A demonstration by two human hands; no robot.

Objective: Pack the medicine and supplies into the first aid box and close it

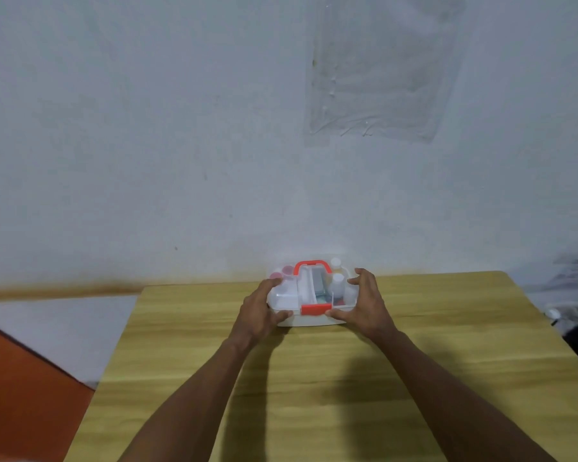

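So, your left hand [264, 310] and right hand [367, 303] gripped first aid box [311, 320] ends on counter [314, 378]; long axis ran left-right; red latch [316, 309] sat centred between thumbs, equally near both.

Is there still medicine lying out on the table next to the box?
No, the wooden table shows nothing loose; the bottles sit inside the first aid box between both hands.

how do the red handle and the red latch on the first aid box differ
The red handle is an arched loop standing up over the top of the first aid box; the red latch is a flat solid bar lying against the front edge. The handle is untouched, while the latch sits between the thumbs of the left hand and right hand. Both share the same red and sit centred on the box.
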